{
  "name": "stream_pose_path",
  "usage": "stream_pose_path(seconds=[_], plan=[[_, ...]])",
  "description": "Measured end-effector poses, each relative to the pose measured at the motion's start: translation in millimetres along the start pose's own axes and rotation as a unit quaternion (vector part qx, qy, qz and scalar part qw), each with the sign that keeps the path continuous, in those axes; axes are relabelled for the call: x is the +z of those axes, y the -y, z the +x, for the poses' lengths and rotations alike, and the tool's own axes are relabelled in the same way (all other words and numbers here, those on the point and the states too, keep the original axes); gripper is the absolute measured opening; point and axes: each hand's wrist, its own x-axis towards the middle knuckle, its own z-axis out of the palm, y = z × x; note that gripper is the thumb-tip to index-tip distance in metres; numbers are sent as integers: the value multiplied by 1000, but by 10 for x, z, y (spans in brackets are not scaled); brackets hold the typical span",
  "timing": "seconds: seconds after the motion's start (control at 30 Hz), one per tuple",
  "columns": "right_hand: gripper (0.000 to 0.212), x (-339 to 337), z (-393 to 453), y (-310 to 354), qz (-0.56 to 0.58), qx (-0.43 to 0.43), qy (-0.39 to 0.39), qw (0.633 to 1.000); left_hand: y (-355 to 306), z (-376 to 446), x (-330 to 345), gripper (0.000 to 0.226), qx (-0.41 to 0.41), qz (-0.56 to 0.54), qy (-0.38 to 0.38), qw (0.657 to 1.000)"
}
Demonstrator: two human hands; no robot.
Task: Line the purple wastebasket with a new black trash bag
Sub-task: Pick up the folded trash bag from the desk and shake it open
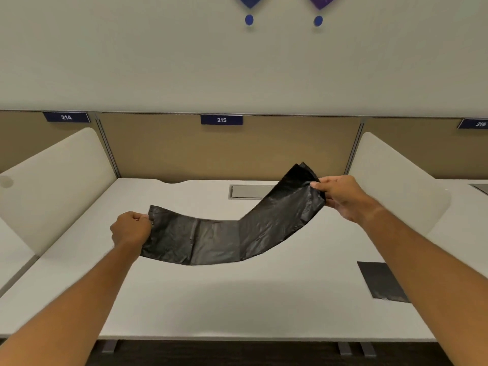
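Note:
A black trash bag (232,231), still folded into a long flat strip with crease lines, hangs in the air above the white desk (211,299). My left hand (130,229) pinches its left end, low over the desk. My right hand (340,196) grips the right end higher up, so the strip sags in the middle and rises to the right. The purple wastebasket is not in view.
Another flat, folded black bag (383,281) lies on the desk at the right, partly under my right forearm. A grey cable hatch (248,192) is set in the desk's back. Cream side dividers (55,180) and a tan back panel labelled 215 (221,119) enclose the desk.

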Motion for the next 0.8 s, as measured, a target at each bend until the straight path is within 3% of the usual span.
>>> stream_pose_path(seconds=[0.17, 0.3, 0.37, 0.57, 0.8], plan=[[4, 368, -80, 257, 10, -36, 82, 996, -678, -462, 177, 25, 128, -103, 104, 981], [1, 678, -128, 375, -36, -75, 145, 986, -1359, -941, 254, 26, 280, -176, 255, 909], [4, 781, -163, 407, -61, -101, 158, 980, -1567, -1075, 284, 28, 321, -171, 296, 883], [10, 821, -200, 468, -79, -127, 132, 980, -1670, -1088, 293, 15, 407, -146, 217, 875], [8, 681, -124, 561, -76, -140, 6, 987, -1551, -883, 163, 1, 431, -115, 155, 881]])
